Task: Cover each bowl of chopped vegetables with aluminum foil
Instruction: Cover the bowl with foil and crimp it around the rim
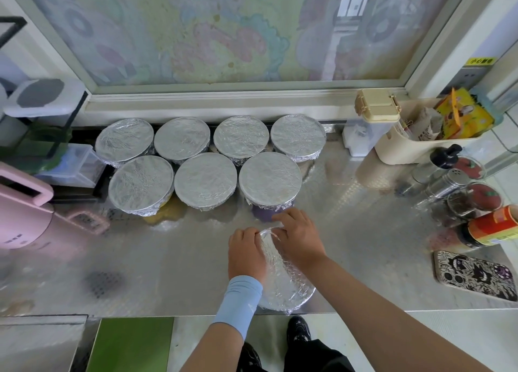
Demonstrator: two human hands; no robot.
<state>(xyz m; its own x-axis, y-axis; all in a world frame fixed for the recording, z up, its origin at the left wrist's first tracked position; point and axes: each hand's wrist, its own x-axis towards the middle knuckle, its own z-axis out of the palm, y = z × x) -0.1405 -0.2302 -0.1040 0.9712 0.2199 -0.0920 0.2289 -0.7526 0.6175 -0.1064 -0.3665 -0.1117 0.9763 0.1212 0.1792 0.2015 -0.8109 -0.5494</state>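
Observation:
Several bowls capped with crinkled aluminum foil [205, 177] stand in two rows at the back of the metal counter [140, 265]. Close to the front edge sits one more foil-covered bowl [286, 285]. My left hand [246, 252] lies on its left rim, fingers curled down over the foil edge. My right hand [300, 235] covers the far rim, fingertips pressing the foil there. What the bowls contain is hidden under the foil.
A pink appliance [25, 212] stands at the left edge. At the right are a cream caddy [403, 144], spice shakers and jars [459, 186], a red-labelled bottle [490, 226] and a phone [473, 273] lying flat. A window frame [224, 97] runs behind the bowls.

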